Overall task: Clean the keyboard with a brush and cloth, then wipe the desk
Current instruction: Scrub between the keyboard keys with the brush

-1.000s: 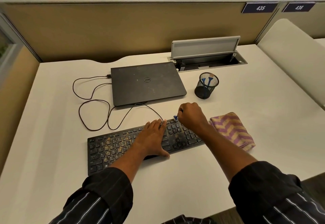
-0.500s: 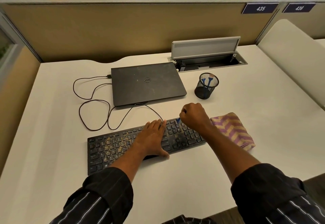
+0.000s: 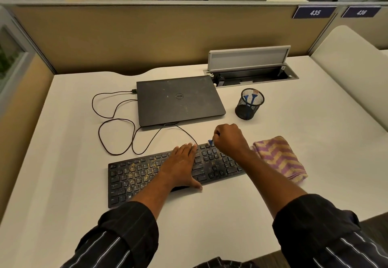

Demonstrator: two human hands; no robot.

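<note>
White desk (image 3: 294, 162) fills most of the room's view from where I stand, with a closed dark laptop (image 3: 178, 99) lying toward the partition (image 3: 147, 40). Nearer the person is a black keyboard (image 3: 134, 185) — its left half is thick with yellowish crumbs (image 3: 134, 169), the right half only lightly dusted. A purple-and-tan zigzag cloth (image 3: 279, 158) lies folded just beside the keyboard's right end, untouched.

The left hand (image 3: 180, 166) lies flat across the middle keys, fingers straight and together, pinning the board down and gripping nothing. The right hand (image 3: 230, 139) is fisted over the far right rows, fingers curled tight round a small blue brush (image 3: 210, 142). Only the tip of it shows, down at the top row of keys. A black mesh cup (image 3: 248, 103) stands beyond.

Over the last second the fist has barely travelled. The blue tip has jiggled back and forth on one patch, and the left hand has not budged. I read that as short scrubbing strokes — brushing is under way but early. The dirtiest stretch, the cloth pass and the desk wipe are all to come.
</note>
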